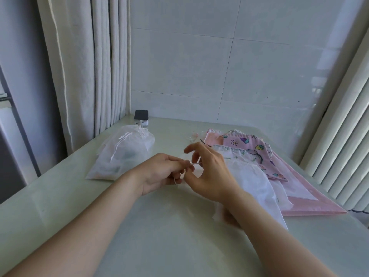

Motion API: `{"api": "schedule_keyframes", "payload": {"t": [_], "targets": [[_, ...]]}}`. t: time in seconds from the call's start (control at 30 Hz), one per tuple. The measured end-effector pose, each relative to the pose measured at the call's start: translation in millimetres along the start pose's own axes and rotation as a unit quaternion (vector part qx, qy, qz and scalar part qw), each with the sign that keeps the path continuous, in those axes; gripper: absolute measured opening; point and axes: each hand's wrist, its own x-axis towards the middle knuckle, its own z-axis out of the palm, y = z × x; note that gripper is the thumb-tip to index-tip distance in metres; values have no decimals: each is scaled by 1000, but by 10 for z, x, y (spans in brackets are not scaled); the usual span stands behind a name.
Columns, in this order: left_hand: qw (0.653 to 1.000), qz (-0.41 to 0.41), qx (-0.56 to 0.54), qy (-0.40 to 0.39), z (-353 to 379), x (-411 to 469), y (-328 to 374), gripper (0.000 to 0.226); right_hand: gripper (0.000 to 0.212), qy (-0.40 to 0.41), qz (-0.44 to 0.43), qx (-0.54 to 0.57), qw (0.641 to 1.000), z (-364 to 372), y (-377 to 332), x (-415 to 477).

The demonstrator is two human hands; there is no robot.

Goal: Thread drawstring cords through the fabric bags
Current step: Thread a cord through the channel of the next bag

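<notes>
A thin white drawstring cord (196, 163) runs between my two hands above the middle of the table. My left hand (162, 172) pinches one end of it with curled fingers, and a loop of cord hangs below those fingers. My right hand (205, 170) pinches the cord close by, index finger raised. A white sheer fabric bag (257, 188) lies flat under my right wrist and forearm. Whether the cord enters the bag's hem is hidden by my hands.
A pile of white mesh bags (123, 154) with cords lies at the left. Pink and printed fabric bags (265, 154) are stacked at the right. A small white device (140, 117) stands at the back. Curtains (83, 66) hang at the left; the pale table (159, 236) reaches forward.
</notes>
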Motion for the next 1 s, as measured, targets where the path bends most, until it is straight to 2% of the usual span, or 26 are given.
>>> {"api": "schedule_keyframes", "payload": {"t": [0.1,0.23,0.33,0.4,0.47,0.5,0.63,0.73,0.83,1.0], "targets": [[1000,-6,-5,-7,-12,-1,0,21,18,5,-27,-14,1000,44,40,19],[1000,-5,-1,-30,-45,-7,18,13,13,-13,-62,-75,995,68,73,61],[999,9,-14,-33,-35,-30,35,34,11,-23,-74,-157,985,76,116,82],[999,9,-33,11,-9,-38,38,58,13,-24,-41,-169,984,113,110,80],[996,30,0,86,12,-52,33,71,10,-8,9,-122,992,147,68,78],[991,54,40,117,13,-62,40,69,10,1,39,-90,995,148,44,86],[957,156,175,171,-64,-16,11,33,17,2,161,30,986,86,32,121],[922,209,244,216,-41,20,-12,23,19,-11,201,101,974,53,50,114],[911,240,252,220,-9,22,-14,18,24,-8,221,159,962,59,55,99],[917,267,262,139,1,-18,-9,33,30,24,255,222,941,10,27,94]]}}
